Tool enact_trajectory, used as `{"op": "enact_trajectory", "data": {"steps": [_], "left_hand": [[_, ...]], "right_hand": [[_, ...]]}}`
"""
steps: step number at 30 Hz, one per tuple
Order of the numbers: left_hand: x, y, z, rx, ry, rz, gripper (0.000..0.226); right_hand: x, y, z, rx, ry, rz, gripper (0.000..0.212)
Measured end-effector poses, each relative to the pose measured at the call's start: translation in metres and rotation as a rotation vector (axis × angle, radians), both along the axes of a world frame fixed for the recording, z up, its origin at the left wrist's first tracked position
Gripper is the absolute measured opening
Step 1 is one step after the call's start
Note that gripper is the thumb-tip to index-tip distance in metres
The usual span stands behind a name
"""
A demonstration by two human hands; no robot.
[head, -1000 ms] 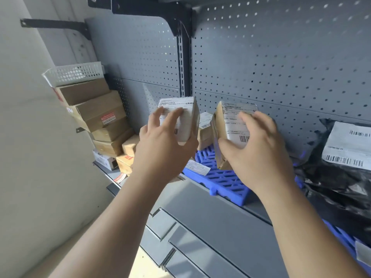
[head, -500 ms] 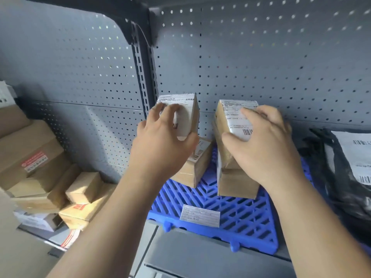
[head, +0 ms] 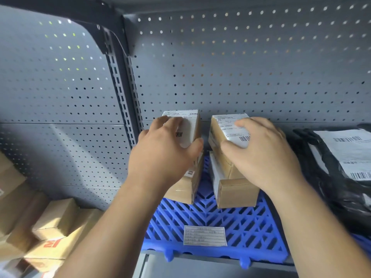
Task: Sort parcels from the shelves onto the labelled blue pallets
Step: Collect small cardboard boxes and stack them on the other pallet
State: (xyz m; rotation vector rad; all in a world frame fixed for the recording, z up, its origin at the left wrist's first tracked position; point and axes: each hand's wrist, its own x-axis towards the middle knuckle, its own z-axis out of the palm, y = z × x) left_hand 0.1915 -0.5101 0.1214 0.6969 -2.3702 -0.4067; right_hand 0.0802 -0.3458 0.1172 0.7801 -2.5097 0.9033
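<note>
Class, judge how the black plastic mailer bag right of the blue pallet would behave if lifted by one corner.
Probably floppy: the black mailer bag lies creased and slumped. Likely slippery too, since its film looks glossy.

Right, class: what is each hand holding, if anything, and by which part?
The left hand grips the left box across its labelled top, thumb on its right side. The right hand grips the right box likewise, thumb on its left side.

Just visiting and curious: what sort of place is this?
Likely a parcel sorting or stock room: perforated metal shelving, a labelled blue pallet, and barcoded cardboard parcels stacked on it.
</note>
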Motion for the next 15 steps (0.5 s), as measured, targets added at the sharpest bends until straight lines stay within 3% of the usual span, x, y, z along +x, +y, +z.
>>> {"op": "enact_trajectory", "data": {"steps": [10, 15], "left_hand": [[-0.003, 0.010, -0.012, -0.029, -0.096, 0.017, 0.089], [-0.003, 0.005, -0.008, 0.016, -0.039, -0.013, 0.083]], "right_hand": [[0.002, -0.001, -0.003, 0.035, -0.005, 0.025, 0.058], [0.000, 0.000, 0.001, -0.007, -0.012, 0.017, 0.057]]}}
